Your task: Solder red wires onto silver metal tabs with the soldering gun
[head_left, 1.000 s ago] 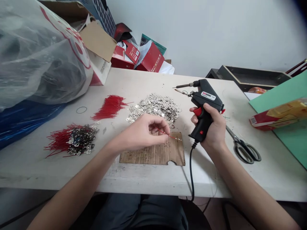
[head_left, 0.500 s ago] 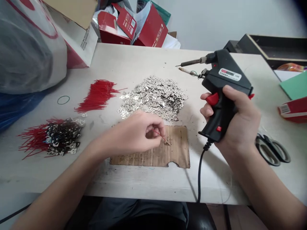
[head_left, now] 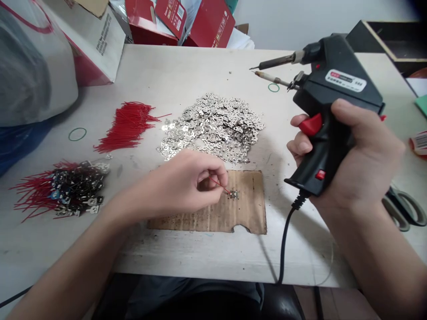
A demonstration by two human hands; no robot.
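My left hand (head_left: 196, 182) is closed in a pinch on a thin red wire (head_left: 220, 184). The wire's far end meets a small metal tab (head_left: 235, 194) lying on a scorched piece of cardboard (head_left: 248, 213). My right hand (head_left: 360, 151) grips a black soldering gun (head_left: 343, 93) by its handle, fingers by the red trigger. The gun's tip points left, raised well off the cardboard. Beyond the cardboard lies a heap of shiny metal tabs (head_left: 213, 126). A bundle of loose red wires (head_left: 128, 126) is left of that heap.
Wires with tabs attached (head_left: 73, 186) are piled at the left. Scissors (head_left: 405, 206) lie beyond my right wrist. A large plastic bag (head_left: 33, 71) and boxes (head_left: 213, 22) stand at the back. The gun's cord (head_left: 283, 249) runs over the table's front edge.
My right hand and the soldering gun have shifted right and slightly up in view. The metal tab at the wire's end now lies flatter on the cardboard. My left hand keeps its pinch.
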